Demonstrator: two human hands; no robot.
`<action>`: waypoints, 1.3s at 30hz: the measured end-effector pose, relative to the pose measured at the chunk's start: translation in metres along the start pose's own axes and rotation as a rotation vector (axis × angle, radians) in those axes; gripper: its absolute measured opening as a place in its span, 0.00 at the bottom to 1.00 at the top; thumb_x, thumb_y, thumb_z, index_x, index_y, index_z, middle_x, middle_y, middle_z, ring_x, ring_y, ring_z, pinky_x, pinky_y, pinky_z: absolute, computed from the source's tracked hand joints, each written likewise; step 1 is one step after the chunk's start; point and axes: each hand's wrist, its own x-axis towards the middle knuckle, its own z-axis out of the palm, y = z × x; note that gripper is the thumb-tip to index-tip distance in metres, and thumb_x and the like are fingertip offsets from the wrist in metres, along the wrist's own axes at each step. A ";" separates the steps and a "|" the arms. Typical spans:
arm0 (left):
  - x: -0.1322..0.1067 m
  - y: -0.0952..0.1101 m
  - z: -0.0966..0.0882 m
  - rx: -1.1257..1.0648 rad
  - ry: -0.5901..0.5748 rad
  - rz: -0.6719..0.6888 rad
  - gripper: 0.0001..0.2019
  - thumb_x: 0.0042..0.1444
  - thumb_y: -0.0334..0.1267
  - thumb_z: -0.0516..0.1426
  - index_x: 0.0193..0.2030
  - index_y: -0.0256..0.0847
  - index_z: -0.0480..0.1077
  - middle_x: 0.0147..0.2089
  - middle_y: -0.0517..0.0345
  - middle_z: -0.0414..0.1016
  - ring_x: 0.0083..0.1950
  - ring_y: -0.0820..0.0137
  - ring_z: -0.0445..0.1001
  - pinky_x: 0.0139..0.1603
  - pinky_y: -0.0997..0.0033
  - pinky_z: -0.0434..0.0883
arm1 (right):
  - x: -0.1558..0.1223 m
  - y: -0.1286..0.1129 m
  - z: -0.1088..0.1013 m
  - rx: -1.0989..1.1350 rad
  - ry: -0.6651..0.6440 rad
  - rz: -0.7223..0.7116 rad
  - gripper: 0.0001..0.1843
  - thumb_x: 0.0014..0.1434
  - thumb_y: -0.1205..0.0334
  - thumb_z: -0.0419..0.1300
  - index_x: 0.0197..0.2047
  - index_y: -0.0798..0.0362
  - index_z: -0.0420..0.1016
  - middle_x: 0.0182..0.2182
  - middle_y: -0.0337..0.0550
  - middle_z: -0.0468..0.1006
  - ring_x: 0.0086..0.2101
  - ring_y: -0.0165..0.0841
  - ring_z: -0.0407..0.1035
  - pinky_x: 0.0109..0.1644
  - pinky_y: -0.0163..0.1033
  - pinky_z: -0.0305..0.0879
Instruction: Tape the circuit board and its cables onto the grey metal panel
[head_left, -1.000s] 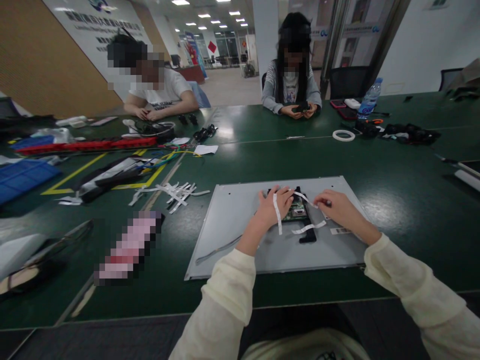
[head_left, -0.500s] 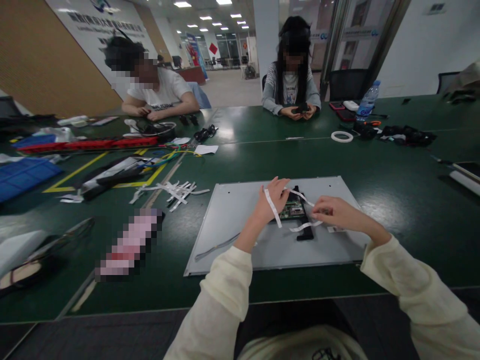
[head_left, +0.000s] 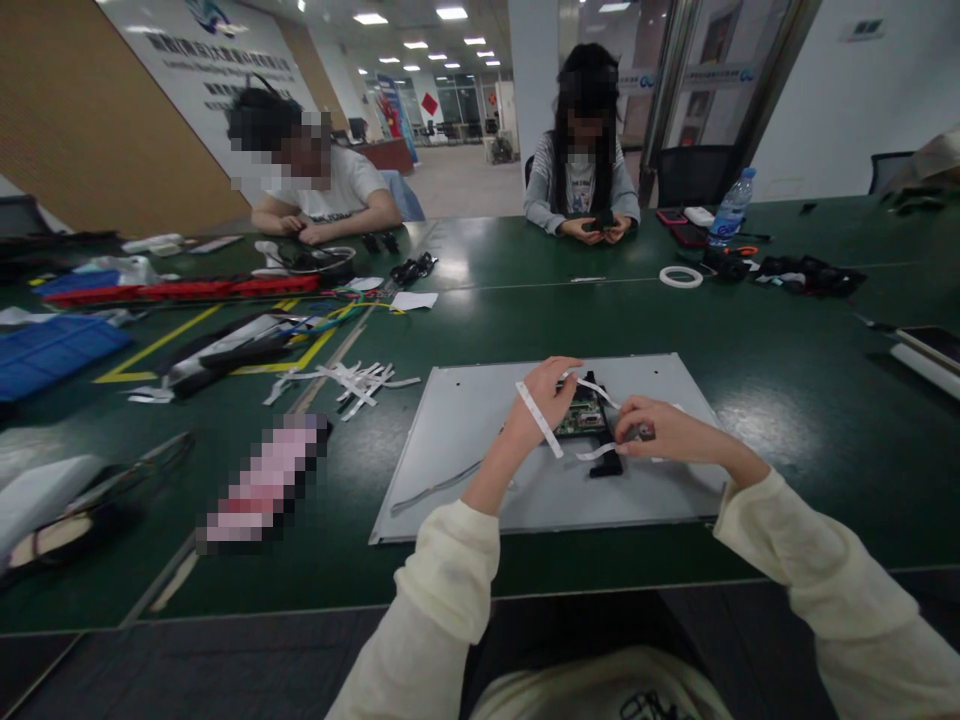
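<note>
A circuit board (head_left: 581,419) in a black frame (head_left: 607,463) lies on a pale grey panel (head_left: 450,440). My left hand (head_left: 546,400) is over the board's left side, fingers closed on one end of a narrow white tape strip (head_left: 598,388). A second white strip (head_left: 538,420) clings across the back of that hand. Right of the board, my right hand (head_left: 664,430) is closed in a pinch, where the upper strip runs to its fingers. A lower white strip (head_left: 595,454) also leads to these fingertips. My fingers partly hide the board.
Loose white strips (head_left: 360,385) are heaped left of the panel, near a blurred pink phone-like object (head_left: 262,480). A grey cable (head_left: 435,488) rests on the panel. Farther back are a white tape roll (head_left: 681,277) and a water bottle (head_left: 731,208). Two people sit across the table.
My right hand has shifted slightly left, to the lower strip, and covers more of it. My left hand stays nearly in place. The whole view has moved a little.
</note>
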 end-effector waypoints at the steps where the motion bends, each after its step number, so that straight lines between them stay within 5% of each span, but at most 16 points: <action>1: -0.002 0.003 -0.002 -0.008 -0.006 -0.024 0.13 0.64 0.34 0.47 0.49 0.38 0.70 0.51 0.52 0.75 0.54 0.69 0.71 0.58 0.67 0.66 | 0.000 0.000 0.000 -0.001 0.000 -0.003 0.12 0.55 0.52 0.62 0.37 0.50 0.77 0.41 0.43 0.70 0.38 0.32 0.66 0.42 0.38 0.62; 6: -0.015 0.011 -0.005 -0.071 -0.054 -0.107 0.14 0.64 0.36 0.48 0.50 0.40 0.70 0.53 0.54 0.75 0.55 0.68 0.71 0.58 0.66 0.66 | 0.001 0.000 0.001 0.046 -0.015 -0.013 0.10 0.54 0.54 0.62 0.34 0.52 0.75 0.38 0.42 0.71 0.35 0.30 0.66 0.38 0.36 0.62; 13: -0.028 0.029 -0.005 -0.211 -0.101 -0.090 0.16 0.63 0.40 0.50 0.53 0.39 0.69 0.53 0.51 0.74 0.54 0.68 0.72 0.53 0.70 0.69 | 0.001 -0.004 0.000 0.381 -0.041 0.065 0.15 0.54 0.49 0.61 0.33 0.54 0.70 0.27 0.36 0.71 0.28 0.27 0.64 0.32 0.33 0.59; 18: -0.038 0.042 -0.004 -0.207 -0.276 -0.143 0.11 0.58 0.41 0.54 0.39 0.39 0.75 0.33 0.57 0.78 0.35 0.71 0.75 0.37 0.74 0.69 | 0.000 -0.006 -0.004 0.481 -0.049 0.061 0.16 0.52 0.49 0.63 0.33 0.54 0.71 0.26 0.35 0.69 0.27 0.26 0.63 0.31 0.32 0.58; 23: -0.046 0.038 0.007 -0.245 -0.234 -0.275 0.09 0.54 0.40 0.56 0.28 0.38 0.73 0.25 0.61 0.73 0.28 0.74 0.70 0.28 0.77 0.64 | -0.002 -0.008 -0.004 0.431 -0.045 0.104 0.16 0.54 0.49 0.61 0.35 0.55 0.74 0.26 0.39 0.73 0.28 0.28 0.66 0.32 0.33 0.60; 29: -0.053 0.043 0.014 -0.151 -0.154 -0.363 0.10 0.54 0.40 0.55 0.27 0.38 0.71 0.24 0.62 0.72 0.28 0.74 0.69 0.28 0.76 0.62 | -0.014 -0.008 0.022 0.303 0.225 0.222 0.14 0.56 0.52 0.57 0.36 0.53 0.76 0.26 0.40 0.76 0.27 0.30 0.69 0.30 0.34 0.62; 33: -0.057 0.051 0.018 -0.086 -0.209 -0.430 0.12 0.57 0.41 0.52 0.28 0.39 0.70 0.21 0.61 0.71 0.27 0.71 0.71 0.29 0.75 0.63 | -0.025 -0.014 0.037 0.204 0.387 0.236 0.12 0.57 0.54 0.56 0.35 0.52 0.75 0.29 0.41 0.78 0.29 0.33 0.71 0.34 0.36 0.64; 39: -0.061 0.054 0.020 0.000 -0.240 -0.471 0.13 0.60 0.42 0.51 0.27 0.40 0.69 0.22 0.59 0.73 0.26 0.70 0.73 0.29 0.73 0.63 | -0.031 -0.017 0.041 0.154 0.468 0.304 0.12 0.58 0.54 0.53 0.34 0.52 0.74 0.25 0.40 0.76 0.26 0.33 0.70 0.33 0.37 0.62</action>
